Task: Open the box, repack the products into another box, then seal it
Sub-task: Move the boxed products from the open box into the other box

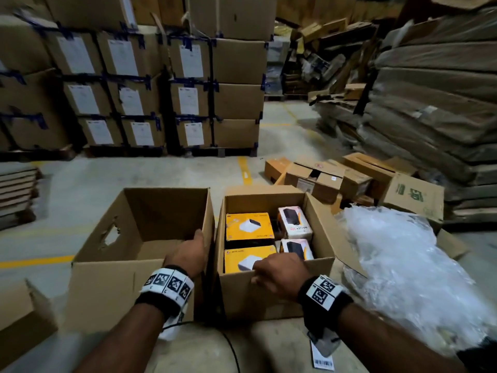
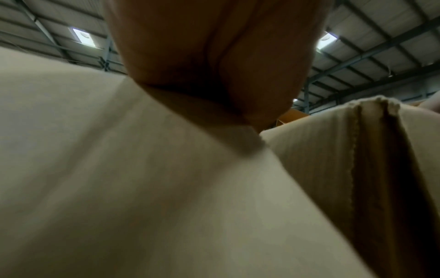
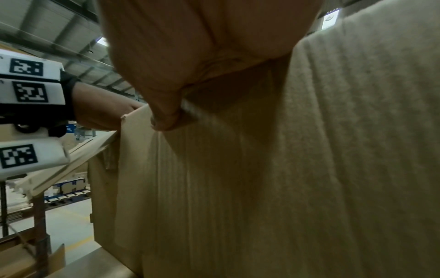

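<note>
Head view looks down on two open cardboard boxes side by side on the concrete floor (image 1: 166,173). One, the empty box (image 1: 139,254), sits to the left with a torn handle hole in its left wall; the full box (image 1: 271,254) stands just beside it on the right. Inside the full box are two yellow packs (image 1: 248,227) along the left and two white packs (image 1: 294,222) along the right, all lying flat below the rim. Left hand (image 1: 188,255) reaches over the near right corner of the empty box, thumb along the inner wall and the grip curled over the rim; left wrist view shows the palm (image 2: 209,56) pressed on that cardboard edge. Right hand (image 1: 279,275) clamps the near rim of the full box, fingers bent over the top edge and knuckles toward me; right wrist view shows a finger (image 3: 164,116) hooked on the wall, with the left hand (image 3: 102,111) visible beyond. Both wrists wear black bands (image 1: 166,292) with square printed markers. A heap of clear plastic wrap (image 1: 408,270) lies right of the full box, touching its flap. Behind it loose cartons (image 1: 349,179) lie about, tall stacks of taped cartons (image 1: 134,84) stand on pallets farther back, and flattened cardboard (image 1: 435,98) is piled at the right
</note>
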Available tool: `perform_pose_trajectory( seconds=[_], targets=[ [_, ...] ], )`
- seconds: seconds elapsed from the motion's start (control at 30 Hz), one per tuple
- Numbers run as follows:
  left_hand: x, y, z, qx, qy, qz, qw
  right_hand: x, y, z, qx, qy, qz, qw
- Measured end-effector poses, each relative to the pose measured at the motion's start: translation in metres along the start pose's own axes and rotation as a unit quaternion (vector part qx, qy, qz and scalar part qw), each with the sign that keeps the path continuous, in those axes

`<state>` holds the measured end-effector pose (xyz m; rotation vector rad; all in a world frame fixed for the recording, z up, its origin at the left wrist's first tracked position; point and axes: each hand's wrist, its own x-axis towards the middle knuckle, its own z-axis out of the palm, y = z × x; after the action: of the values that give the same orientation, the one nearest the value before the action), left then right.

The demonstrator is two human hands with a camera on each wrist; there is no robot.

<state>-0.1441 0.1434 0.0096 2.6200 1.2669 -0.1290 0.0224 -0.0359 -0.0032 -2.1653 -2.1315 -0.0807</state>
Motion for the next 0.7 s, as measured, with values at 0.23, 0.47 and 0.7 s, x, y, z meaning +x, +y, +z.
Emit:
perform_pose_trajectory(
  seconds=[0.23, 0.47, 0.7],
  targets=[
    [-0.014, 0.019, -0.004, -0.014, 0.124, 0.017, 0.992, -0.01, 0.006, 0.0, 0.04, -0.062, 0.034, 0.997],
    [-0.014, 0.059, 0.026, -0.03, 0.017, 0.055, 0.998, -0.043, 0.053, -0.018, -0.003, -0.043, 0.252, 0.967],
    [-0.029, 0.065, 0.029, -0.075, -0.041, 0.108, 0.99, -0.061, 0.086, -0.017, 0.133, 0.016, 0.365, 0.921]
  ],
)
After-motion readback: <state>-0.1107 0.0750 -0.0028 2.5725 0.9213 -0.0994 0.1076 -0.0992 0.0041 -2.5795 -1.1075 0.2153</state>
